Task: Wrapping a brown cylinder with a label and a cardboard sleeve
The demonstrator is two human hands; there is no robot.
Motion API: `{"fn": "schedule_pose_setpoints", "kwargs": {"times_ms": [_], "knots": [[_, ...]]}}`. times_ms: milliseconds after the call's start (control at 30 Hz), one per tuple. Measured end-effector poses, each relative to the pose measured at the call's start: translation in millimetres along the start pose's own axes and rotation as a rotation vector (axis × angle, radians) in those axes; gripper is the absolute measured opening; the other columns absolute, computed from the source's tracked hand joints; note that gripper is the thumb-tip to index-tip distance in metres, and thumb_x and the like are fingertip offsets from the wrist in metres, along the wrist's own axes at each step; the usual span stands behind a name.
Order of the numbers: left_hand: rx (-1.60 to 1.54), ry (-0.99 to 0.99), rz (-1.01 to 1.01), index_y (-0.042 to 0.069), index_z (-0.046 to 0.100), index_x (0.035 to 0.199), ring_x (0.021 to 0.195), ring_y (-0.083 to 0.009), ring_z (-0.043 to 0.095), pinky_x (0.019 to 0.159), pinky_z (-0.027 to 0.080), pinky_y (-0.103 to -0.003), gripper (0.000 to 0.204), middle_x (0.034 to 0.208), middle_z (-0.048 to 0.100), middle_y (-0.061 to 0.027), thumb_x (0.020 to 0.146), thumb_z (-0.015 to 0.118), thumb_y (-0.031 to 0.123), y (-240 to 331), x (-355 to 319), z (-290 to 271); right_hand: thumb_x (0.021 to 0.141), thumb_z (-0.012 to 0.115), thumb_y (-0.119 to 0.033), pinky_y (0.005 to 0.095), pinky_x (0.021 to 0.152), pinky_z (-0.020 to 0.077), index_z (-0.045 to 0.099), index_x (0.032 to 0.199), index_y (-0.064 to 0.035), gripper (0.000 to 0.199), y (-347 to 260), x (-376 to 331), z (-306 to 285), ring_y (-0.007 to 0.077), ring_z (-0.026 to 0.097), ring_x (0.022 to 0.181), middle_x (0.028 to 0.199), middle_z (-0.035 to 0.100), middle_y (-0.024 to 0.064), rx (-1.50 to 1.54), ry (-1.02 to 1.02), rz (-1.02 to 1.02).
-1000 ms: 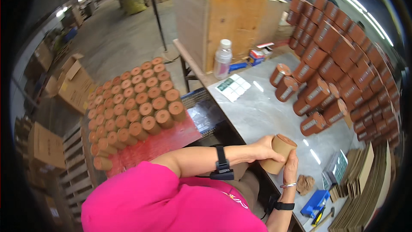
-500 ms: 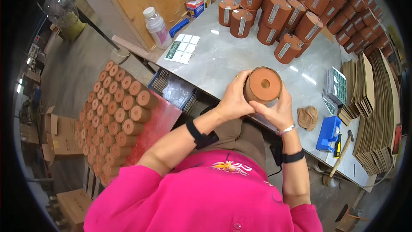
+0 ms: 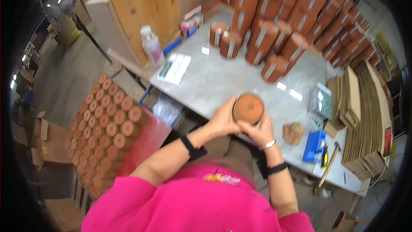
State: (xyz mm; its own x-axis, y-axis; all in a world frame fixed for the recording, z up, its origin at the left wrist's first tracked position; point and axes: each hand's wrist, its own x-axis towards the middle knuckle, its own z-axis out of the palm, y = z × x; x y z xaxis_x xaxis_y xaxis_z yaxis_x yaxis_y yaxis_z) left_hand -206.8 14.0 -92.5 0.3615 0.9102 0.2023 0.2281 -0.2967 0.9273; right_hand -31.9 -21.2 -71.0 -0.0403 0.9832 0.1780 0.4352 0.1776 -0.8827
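Both my hands hold a short, thick cylinder (image 3: 250, 107) over the near edge of the grey table. Its terracotta-coloured round end faces up, with a small hole in the middle. My left hand (image 3: 224, 119) wraps its left side, and my right hand (image 3: 259, 131) grips it from the right and near side. To the right of my right hand lies a crumpled tan cloth or sponge (image 3: 293, 133). Farther back on the table stand several similar reddish-brown cylinders (image 3: 274, 68) with metal strips down their sides. The picture is somewhat blurred.
Many holed cylinders (image 3: 112, 128) fill a red board at left. A white bottle (image 3: 151, 46) and label sheets (image 3: 174, 68) lie along the table's left. At right are a blue holder (image 3: 314, 146), a hammer (image 3: 329, 165) and stacked cardboard (image 3: 365, 120).
The whole view has shifted, so the table's things appear lower and farther left. My hands still hold the cylinder, slightly nearer my body.
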Motion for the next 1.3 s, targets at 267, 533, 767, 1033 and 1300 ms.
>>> {"fn": "schedule_pose_setpoints", "kwargs": {"times_ms": [267,533,767,1033,1300], "knots": [[-0.009,-0.018,0.05,0.002,0.051,0.13,0.109,-0.0342,0.065,0.094,0.05,-0.038,0.08,0.114,0.066,-0.0211,0.061,0.088,0.021,-2,-4,1,0.07,0.087,-0.03,0.0387,0.091,0.0533,0.054,0.129,0.0011,0.074,2,-10,2,0.0308,0.067,0.109,0.115,0.068,0.0194,-0.047,0.054,-0.051],[0.139,0.289,0.044,0.003,0.053,0.114,0.101,-0.0445,0.059,0.085,0.048,-0.051,0.069,0.105,0.062,-0.0221,0.06,0.088,0.028,6,7,21,0.071,0.086,-0.027,0.0442,0.1,0.0446,0.046,0.136,0.0007,0.081,-41,4,-6,0.0395,0.054,0.117,0.129,0.054,0.023,-0.368,0.315,-0.346],[0.642,0.363,0.377,0.003,0.054,0.119,0.106,-0.0335,0.054,0.096,0.042,-0.046,0.069,0.11,0.059,-0.0144,0.06,0.084,0.021,26,12,18,0.077,0.081,-0.023,0.0439,0.101,0.0439,0.052,0.133,-0.0006,0.066,-24,0,-4,0.0388,0.053,0.118,0.13,0.055,0.0215,-0.28,0.347,-0.312],[0.774,0.076,0.567,0.002,0.057,0.119,0.106,-0.0328,0.053,0.097,0.042,-0.045,0.07,0.113,0.056,-0.0128,0.061,0.086,0.029,40,18,5,0.085,0.073,-0.011,0.0399,0.097,0.0504,0.046,0.141,-0.001,0.063,11,-21,-5,0.03,0.057,0.12,0.134,0.055,0.0177,0.046,0.387,-0.099],[-0.213,0.132,0.131,0.001,0.059,0.119,0.101,-0.0211,0.059,0.087,0.051,-0.034,0.036,0.111,0.061,-0.0103,0.094,0.067,0.026,36,3,-4,0.081,0.075,-0.005,0.0395,0.102,0.0475,0.052,0.119,-0.002,0.045,18,-34,-16,0.0295,0.06,0.118,0.142,0.052,0.0234,0.03,0.324,-0.125]]}}
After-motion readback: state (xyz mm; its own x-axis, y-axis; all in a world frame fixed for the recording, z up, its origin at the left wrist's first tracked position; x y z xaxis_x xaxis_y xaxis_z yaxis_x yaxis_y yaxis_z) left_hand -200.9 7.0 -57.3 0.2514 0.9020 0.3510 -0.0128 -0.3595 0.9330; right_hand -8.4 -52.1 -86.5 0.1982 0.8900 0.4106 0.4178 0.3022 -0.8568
